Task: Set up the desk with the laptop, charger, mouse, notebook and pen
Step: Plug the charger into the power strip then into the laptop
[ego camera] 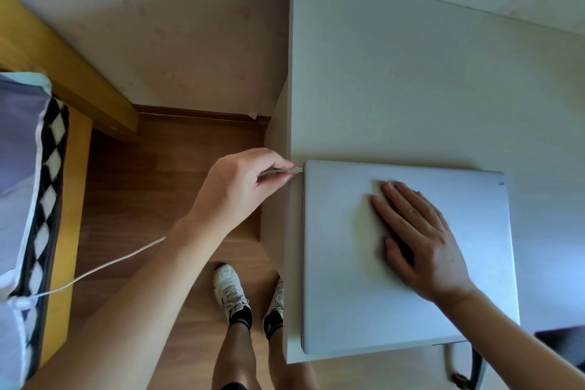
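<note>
A closed silver laptop (348, 294) lies on the white desk (411, 89), close to its left and front edges. My right hand (421, 237) rests flat on the lid, fingers spread. My left hand (243, 187) pinches the charger plug (296, 170) right at the laptop's far left corner, touching or nearly touching its side. The white charger cable (104, 267) runs from my left hand down and left to the white charger brick (20, 304) lying on the bed. No mouse, notebook or pen is in view.
A bed with a yellow wooden frame (79, 79) and checkered bedding (47, 199) stands at the left. Wooden floor (164, 174) lies between bed and desk, with my feet (231, 291) on it. A chair part (468, 370) shows under the desk's front right.
</note>
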